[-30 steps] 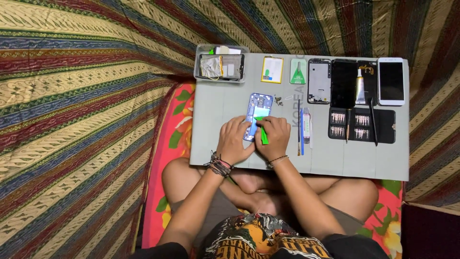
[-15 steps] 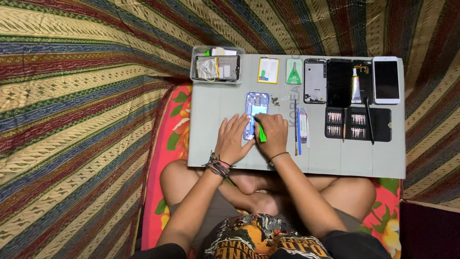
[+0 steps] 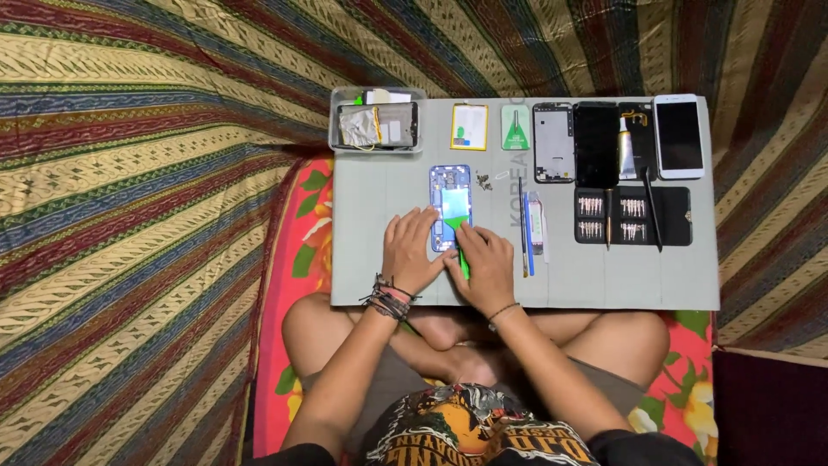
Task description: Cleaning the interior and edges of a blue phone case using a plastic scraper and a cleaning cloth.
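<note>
An opened blue phone body (image 3: 450,200) lies face down on a grey work mat (image 3: 604,276). My left hand (image 3: 410,251) rests on its lower left edge and steadies it. My right hand (image 3: 488,265) grips a green plastic pry tool (image 3: 461,246), whose flat tip lies on the phone's lower middle. Both wrists wear bands, and my crossed legs sit just below the mat.
Along the mat's far edge stand a clear tray (image 3: 377,124) with parts, a yellow battery (image 3: 469,127), a green pick (image 3: 516,129), a phone frame (image 3: 553,143), a black panel (image 3: 596,144) and a white phone (image 3: 679,136). A black screwdriver bit case (image 3: 633,216) lies right.
The view has shifted slightly. My hands stay on the phone, with the green tool still pressed at its lower part.
</note>
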